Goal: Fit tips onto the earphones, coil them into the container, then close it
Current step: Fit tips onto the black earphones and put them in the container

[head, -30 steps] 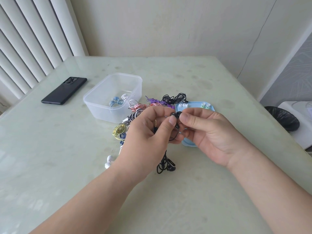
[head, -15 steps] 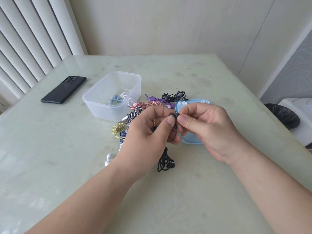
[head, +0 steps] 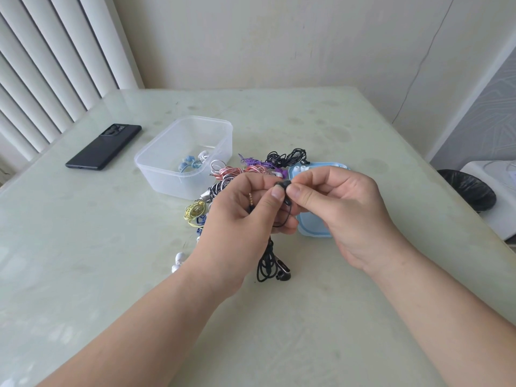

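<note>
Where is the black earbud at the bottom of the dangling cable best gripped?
Probably by the rounded body of the loose earbud, pinched from above and the right: the cable loops crowd its left, while its right side faces bare table. Both hands are occupied, though: the left hand and right hand pinch the other earbud.

Pale green glossy desk (head: 83,247), stained. Black phone (head: 104,147) lies flat far left. Clear container (head: 164,181) at centre, tangled coloured earphones (head: 251,169) just beside it on the right, then blue lid (head: 311,223). White earbuds (head: 178,261) nearer. Loop of black earphones (head: 268,268) touches desk.
</note>
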The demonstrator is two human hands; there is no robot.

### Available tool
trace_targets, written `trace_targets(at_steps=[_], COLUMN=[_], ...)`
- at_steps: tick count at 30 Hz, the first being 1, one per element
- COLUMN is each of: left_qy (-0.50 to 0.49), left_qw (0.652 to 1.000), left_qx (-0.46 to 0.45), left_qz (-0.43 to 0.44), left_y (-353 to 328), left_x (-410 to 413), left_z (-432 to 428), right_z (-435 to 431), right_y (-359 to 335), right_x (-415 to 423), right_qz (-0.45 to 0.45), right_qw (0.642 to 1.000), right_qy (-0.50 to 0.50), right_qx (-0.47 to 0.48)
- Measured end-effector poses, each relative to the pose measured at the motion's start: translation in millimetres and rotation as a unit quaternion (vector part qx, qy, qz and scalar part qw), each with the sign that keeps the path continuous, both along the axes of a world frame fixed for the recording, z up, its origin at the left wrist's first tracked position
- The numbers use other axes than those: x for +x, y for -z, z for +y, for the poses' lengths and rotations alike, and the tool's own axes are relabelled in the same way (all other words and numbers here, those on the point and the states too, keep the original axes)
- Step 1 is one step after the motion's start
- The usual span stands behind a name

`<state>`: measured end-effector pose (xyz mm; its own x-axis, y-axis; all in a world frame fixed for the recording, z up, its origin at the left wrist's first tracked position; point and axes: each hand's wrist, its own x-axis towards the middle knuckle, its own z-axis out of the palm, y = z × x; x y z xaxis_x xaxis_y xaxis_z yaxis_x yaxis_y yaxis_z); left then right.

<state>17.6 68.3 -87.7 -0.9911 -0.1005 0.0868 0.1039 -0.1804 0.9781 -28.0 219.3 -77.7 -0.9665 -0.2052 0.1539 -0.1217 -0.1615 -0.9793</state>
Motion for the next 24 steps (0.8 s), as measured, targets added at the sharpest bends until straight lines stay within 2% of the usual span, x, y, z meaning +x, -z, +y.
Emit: trace_targets(at_steps=[8, 12, 24], left_qy=[-0.006, 0.0, 0.015], left_qw=[1.0, 1.0, 1.0], left_qx=[0.003, 0.004, -0.003], left_qz=[0.002, 0.006, 0.01], left_y=[-0.2, -0.8, -1.7], left_x=[0.6, 0.2, 0.4], left_z=[0.3, -0.1, -1.2], right_z=[-1.2, -1.9, 5.9], right_y=[0.6, -2.1, -4.3], right_x=[2.6, 3.5, -2.9], right_qz=[0.027, 0.034, -0.026], right_qw=[0.999, 0.999, 0.999], right_qy=[0.028, 0.029, -0.031], right_qx=[0.021, 0.001, -0.021])
